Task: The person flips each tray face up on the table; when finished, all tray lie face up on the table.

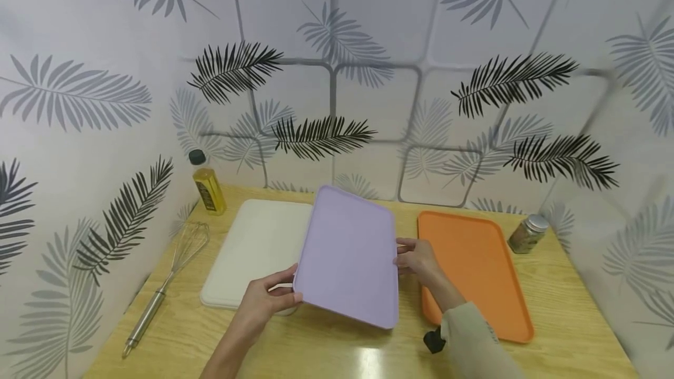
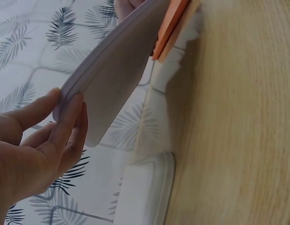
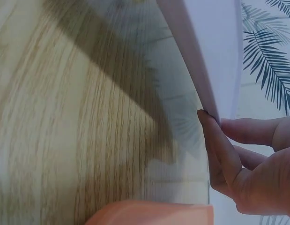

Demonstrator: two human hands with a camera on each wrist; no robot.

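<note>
A purple tray [image 1: 350, 256] is held up off the table, tilted, between both hands. My left hand [image 1: 263, 300] pinches its lower left edge, thumb on top and fingers beneath, as the left wrist view shows. On the opposite side, my right hand [image 1: 418, 259] pinches the right edge between thumb and fingers [image 3: 222, 154]. Left of the purple tray lies a white tray [image 1: 258, 244], partly covered by it in the head view. An orange tray [image 1: 474, 268] lies to the right, under the right forearm.
A whisk [image 1: 168, 279] lies along the table's left side. Behind it stands a bottle of yellow oil [image 1: 209, 186]. At the right back is a small jar with a silver lid [image 1: 528, 234]. A leaf-patterned backdrop [image 1: 337, 98] rises behind the wooden table [image 1: 574, 297].
</note>
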